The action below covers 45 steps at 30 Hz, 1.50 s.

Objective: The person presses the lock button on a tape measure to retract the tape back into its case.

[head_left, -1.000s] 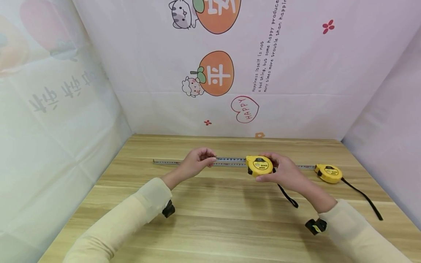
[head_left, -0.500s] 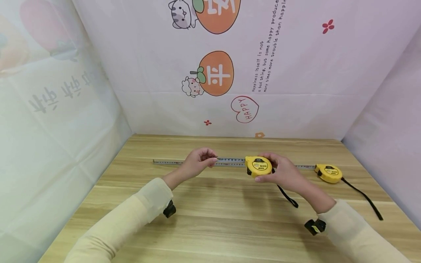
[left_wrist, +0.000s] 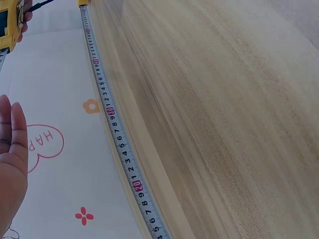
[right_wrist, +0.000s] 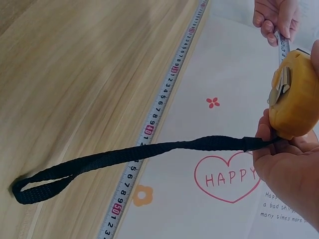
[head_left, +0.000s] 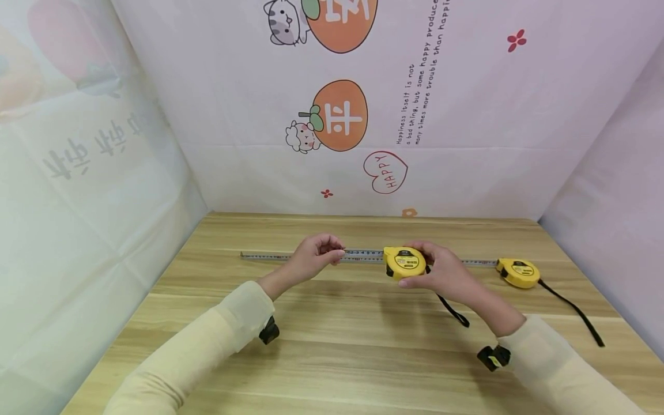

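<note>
My right hand grips a yellow tape measure above the table, its black wrist strap hanging down. A short length of blade runs left from the case to my left hand, where thumb and fingers pinch its end. The hook is hidden by the fingers. On the table at the right lies a second yellow tape measure. Its long blade stretches left across the tabletop, passing behind both hands in the head view.
The wood-grain table meets a printed white cloth backdrop at its back edge, with more cloth at the left and right sides. The second tape measure's black strap trails toward the front right.
The held tape measure has moved slightly left and the left hand slightly right. Less blade shows between them. The second tape measure has stayed in place.
</note>
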Tool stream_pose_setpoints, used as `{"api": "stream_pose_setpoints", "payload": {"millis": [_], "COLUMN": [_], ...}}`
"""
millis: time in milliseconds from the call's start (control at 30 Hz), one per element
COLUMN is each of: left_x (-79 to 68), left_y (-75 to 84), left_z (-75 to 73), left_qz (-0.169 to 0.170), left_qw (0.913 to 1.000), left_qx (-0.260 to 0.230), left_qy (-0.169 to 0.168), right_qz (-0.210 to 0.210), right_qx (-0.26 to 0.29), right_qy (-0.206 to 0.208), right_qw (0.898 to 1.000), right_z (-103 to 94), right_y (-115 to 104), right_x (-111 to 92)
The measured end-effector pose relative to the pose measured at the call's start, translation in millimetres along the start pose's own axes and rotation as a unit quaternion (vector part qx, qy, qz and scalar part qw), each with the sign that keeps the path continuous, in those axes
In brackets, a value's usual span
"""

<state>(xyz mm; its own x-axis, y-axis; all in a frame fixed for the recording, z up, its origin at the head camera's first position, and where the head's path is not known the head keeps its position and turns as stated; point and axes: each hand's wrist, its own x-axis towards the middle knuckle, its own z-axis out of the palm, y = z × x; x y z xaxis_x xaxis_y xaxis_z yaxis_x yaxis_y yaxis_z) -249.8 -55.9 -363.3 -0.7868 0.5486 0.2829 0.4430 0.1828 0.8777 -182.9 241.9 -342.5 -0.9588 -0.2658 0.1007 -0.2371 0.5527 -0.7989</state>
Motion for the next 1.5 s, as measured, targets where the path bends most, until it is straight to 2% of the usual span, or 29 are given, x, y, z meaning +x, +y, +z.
{"api": "stream_pose_setpoints", "payload": {"millis": [433, 767, 1067, 1300, 1400, 1500], "left_x": [0.7, 1.9, 3.2, 5.1, 5.1, 2.0], "left_y": [5.2, -1.2, -1.0, -0.9, 2.1, 13.2], "left_z": [4.9, 7.7, 10.3, 13.7, 14.6, 14.8], "left_qz": [0.006, 0.003, 0.009, 0.002, -0.003, -0.005], "left_qw": [1.0, 0.9999, 0.9999, 1.0, 1.0, 1.0], "left_qx": [-0.003, -0.01, -0.007, -0.006, -0.004, -0.002], "left_qy": [-0.002, -0.003, -0.002, -0.001, -0.001, -0.004], "right_qz": [-0.002, -0.007, -0.014, -0.019, -0.02, -0.019], "right_qx": [-0.01, -0.002, -0.009, -0.007, -0.01, -0.015], "right_qy": [0.005, 0.001, 0.0, -0.002, -0.002, -0.002], "right_qw": [1.0, 1.0, 1.0, 1.0, 1.0, 1.0], "right_z": [5.9, 9.2, 10.5, 11.8, 12.2, 12.8], "right_y": [-3, -4, -7, -9, -10, -10], "right_x": [3, 4, 5, 4, 5, 5]}}
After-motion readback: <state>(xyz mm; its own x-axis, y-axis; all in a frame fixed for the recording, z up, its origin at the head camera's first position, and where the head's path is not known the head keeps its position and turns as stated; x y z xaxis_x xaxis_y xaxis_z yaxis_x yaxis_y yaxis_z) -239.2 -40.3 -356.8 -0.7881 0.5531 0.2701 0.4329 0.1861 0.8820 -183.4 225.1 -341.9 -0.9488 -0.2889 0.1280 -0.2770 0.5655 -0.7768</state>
